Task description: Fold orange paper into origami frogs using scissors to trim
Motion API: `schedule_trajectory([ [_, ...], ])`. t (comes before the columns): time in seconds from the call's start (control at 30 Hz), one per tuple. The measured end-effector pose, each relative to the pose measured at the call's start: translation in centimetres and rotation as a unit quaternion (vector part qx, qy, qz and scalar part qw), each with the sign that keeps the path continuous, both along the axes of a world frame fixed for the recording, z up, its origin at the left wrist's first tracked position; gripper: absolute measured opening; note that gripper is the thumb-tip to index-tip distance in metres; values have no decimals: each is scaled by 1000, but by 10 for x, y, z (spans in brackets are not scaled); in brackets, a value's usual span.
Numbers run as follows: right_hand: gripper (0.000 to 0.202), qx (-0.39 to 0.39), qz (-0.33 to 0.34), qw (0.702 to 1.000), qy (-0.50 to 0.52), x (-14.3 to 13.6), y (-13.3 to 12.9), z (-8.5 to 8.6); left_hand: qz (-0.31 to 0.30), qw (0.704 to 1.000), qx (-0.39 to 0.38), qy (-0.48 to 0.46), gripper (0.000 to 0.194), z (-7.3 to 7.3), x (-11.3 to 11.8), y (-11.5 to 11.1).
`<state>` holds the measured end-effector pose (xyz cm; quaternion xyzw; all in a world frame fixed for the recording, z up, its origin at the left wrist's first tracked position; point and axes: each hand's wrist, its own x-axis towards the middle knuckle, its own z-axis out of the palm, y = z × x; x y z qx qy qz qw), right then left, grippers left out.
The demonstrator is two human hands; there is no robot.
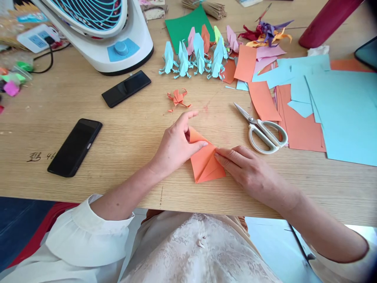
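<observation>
Orange folded paper sheet [204,161] lies on the pale wooden table [132,129] near its front edge, pinned flat by the left hand [173,147] and right hand [250,171], fingers extended, gripping nothing. Left to right: two black phones [75,147] (screens dark), one white fan [97,31], four light-blue origami figures [193,59], one pair of white-handled scissors [263,129].

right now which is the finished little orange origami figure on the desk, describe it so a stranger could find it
Start at the white fan at the back left of the wooden desk, then look right to the row of pale blue folded figures. The small orange origami figure lies alone just in front of that row, beyond the left hand. Unlike its neighbours it lies flat and apart, and the flat folded orange paper under the hands is larger.
</observation>
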<state>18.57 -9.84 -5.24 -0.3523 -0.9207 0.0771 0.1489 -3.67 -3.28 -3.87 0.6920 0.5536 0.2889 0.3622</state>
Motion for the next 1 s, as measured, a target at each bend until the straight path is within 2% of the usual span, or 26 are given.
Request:
schedule_trajectory([
  [0.13,40,-2,0,1000,-1,0,0,1,-24,999,-8,44,51,-1,2,-4],
  [0.27,41,5,6,1000,-1,1,-1,0,-38,993,57,95,37,-4,5,-11],
  [0.4,40,42,15,999,-29,3,0,-2,-91,983,119,110,18,-7,4,-16],
  [0.57,39,74,31,996,-41,4,2,-3,-149,951,210,173,3,-9,-1,-21],
  [0.77,36,77,33,996,-32,4,1,-1,-194,911,294,217,8,-12,-5,-22],
  [0.9,33,81,26,996,-30,2,2,1,-221,901,306,211,19,-13,-3,-21],
  [1.0,32,78,25,996,-33,2,4,0,-213,904,307,206,19,-13,-3,-20],
])
